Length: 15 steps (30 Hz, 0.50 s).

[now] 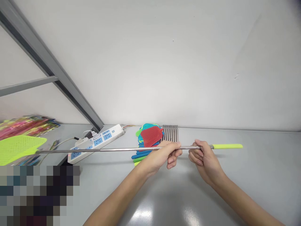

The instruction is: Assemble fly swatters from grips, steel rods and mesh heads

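Note:
A telescopic fly swatter (124,149) stretches level across the view, its metal rod drawn out long. Its yellow-green mesh head (21,147) is at the far left, and its yellow-green handle (227,146) points right. My left hand (168,152) closes on the rod near the middle. Just left of the handle, my right hand (201,153) grips the rod between thumb and curled fingers. Behind my left hand lies a pile of swatter parts: a red mesh head (152,136) on top, a teal one (148,126) under it, coloured handles (142,156) and several metal rods (171,133).
A white power strip (101,139) with plugs and cables lies on the grey table (265,175) at left. Shiny plastic-wrapped coloured items (30,124) are at the far left. A grey metal frame post (70,91) rises there. A pale wall (178,62) backs the table.

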Available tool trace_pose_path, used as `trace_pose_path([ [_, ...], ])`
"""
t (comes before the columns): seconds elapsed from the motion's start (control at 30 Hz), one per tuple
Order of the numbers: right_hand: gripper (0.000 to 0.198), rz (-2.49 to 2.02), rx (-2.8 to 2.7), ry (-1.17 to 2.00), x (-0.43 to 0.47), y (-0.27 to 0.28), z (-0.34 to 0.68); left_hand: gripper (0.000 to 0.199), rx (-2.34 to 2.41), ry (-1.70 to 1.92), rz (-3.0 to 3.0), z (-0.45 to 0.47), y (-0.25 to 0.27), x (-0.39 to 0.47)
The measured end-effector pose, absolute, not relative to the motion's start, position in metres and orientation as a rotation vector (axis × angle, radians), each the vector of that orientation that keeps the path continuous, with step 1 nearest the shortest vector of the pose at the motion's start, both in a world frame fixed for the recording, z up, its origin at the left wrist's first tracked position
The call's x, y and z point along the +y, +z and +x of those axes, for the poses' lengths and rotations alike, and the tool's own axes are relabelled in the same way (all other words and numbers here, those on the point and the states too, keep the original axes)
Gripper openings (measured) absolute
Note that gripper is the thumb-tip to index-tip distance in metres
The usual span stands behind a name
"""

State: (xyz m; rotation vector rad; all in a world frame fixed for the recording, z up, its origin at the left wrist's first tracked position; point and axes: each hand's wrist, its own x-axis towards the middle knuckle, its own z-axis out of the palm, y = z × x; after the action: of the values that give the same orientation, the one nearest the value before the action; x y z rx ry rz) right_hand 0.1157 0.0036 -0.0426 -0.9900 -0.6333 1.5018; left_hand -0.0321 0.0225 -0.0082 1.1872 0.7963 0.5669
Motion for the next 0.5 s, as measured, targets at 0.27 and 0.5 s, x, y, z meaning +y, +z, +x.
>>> trace_pose_path([
  [0.27, 0.040, -0.991, -0.596, 1.485, 0.008, -0.046, 0.120, 0.035, 0.807, 0.594, 1.204, -0.038, -0.010, 0.027],
  [0.5, 0.042, -0.924, -0.664, 1.373, 0.015, -0.045, 0.129, 0.037, 0.784, 0.639, 1.225, -0.038, -0.015, 0.030],
])
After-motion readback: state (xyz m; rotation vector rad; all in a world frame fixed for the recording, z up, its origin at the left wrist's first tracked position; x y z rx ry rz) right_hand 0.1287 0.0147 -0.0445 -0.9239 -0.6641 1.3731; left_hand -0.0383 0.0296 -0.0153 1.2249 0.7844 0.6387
